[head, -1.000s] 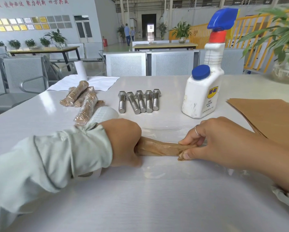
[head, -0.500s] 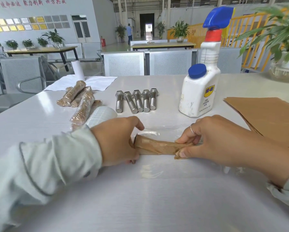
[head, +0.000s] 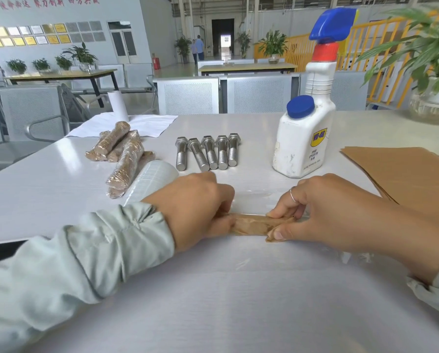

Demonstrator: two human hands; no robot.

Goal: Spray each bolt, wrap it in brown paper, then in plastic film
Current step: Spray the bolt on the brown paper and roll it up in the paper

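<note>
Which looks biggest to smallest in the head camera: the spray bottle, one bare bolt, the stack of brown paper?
1. WD-40 spray bottle and stack of brown paper: similar, and the paper runs out of view, so unranked.
2. Bare bolt, clearly smallest.

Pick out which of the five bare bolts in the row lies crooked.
The second bolt from the left. Its threaded end slants toward the right, while the other four bolts lie nearly parallel, heads away from the person.

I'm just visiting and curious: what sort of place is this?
Probably a factory hall's work area: yellow steel railing, white table with five bare steel bolts and a white WD-40 spray bottle.
</note>
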